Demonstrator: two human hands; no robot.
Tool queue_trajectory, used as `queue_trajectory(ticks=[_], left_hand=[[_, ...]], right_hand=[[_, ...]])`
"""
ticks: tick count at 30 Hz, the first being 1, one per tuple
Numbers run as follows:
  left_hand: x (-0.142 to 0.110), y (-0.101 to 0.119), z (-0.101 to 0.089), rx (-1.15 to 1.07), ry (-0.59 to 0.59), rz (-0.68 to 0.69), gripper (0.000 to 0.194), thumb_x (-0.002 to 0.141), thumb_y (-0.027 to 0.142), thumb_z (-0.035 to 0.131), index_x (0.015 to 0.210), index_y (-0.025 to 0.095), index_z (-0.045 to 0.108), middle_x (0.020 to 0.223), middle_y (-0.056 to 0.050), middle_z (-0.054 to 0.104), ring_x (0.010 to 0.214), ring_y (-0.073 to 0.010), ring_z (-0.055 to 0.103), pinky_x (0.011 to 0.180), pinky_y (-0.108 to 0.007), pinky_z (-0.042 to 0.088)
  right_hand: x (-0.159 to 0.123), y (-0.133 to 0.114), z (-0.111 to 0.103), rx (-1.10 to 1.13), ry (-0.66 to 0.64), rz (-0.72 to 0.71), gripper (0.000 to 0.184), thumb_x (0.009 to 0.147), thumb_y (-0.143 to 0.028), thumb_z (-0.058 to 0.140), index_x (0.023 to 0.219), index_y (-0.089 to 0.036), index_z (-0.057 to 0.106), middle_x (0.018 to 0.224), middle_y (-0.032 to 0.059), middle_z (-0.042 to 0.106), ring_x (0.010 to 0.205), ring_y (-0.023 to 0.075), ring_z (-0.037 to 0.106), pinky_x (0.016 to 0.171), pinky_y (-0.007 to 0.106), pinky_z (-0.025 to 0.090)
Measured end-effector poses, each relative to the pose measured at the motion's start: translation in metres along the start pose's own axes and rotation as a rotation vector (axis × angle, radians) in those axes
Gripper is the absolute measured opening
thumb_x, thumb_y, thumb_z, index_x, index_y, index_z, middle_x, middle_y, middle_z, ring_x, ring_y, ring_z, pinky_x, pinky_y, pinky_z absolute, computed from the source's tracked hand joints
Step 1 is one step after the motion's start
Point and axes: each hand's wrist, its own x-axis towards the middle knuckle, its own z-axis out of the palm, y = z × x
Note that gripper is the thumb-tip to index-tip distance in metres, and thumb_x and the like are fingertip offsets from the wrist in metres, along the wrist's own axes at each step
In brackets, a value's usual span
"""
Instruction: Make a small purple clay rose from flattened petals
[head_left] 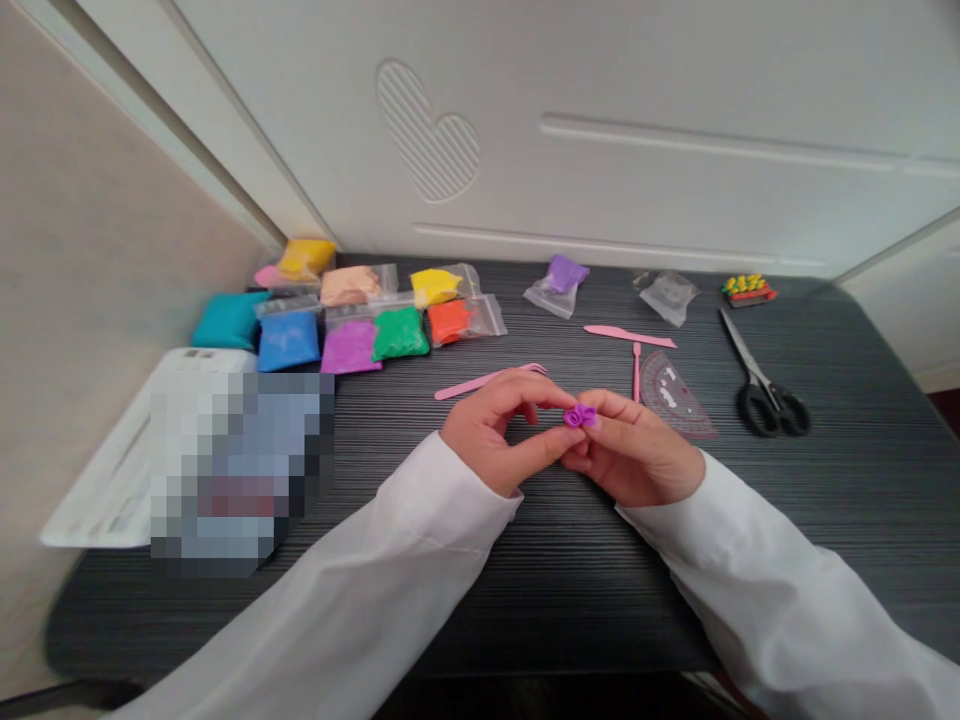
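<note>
A small purple clay flower (pixel 580 415) with curled petals is pinched between both hands above the middle of the desk. My left hand (pixel 504 425) grips its left side between thumb and fingertips. On the other side, my right hand (pixel 637 450) has thumb and fingers closed on it. Behind the left hand lies a pink modelling tool (pixel 480 383). A second, flat pink tool (pixel 628 335) lies beyond the hands, and a short pink stick tool (pixel 637 370) is just behind the right hand. Beside that is a clear protractor-like sheet (pixel 675 395).
Bags of coloured clay (pixel 352 345) crowd the back left. A purple clay bag (pixel 561 283), a clear bag (pixel 669 297) and a small yellow-and-red clay piece (pixel 748 290) line the back. Black-handled scissors (pixel 763 385) lie right. At left are a white package (pixel 112 470) and a blurred object (pixel 247 470).
</note>
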Motion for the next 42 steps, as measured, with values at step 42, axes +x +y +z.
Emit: queue_trajectory(ticks=[42], left_hand=[[0.005,-0.006,-0.012,0.389,0.153,0.01,0.019,0.067,0.025,0.057,0.085,0.018,0.059,0.081,-0.004,0.06,0.072,-0.0148,0.052,0.066,-0.029,0.041]], right_hand=[[0.005,-0.017,-0.02,-0.633,0.328,-0.442,0.015,0.066,-0.031,0.06,0.076,-0.02,0.057,0.066,-0.0029,0.053,0.055,0.0074,0.043,0.052,0.023,0.034]])
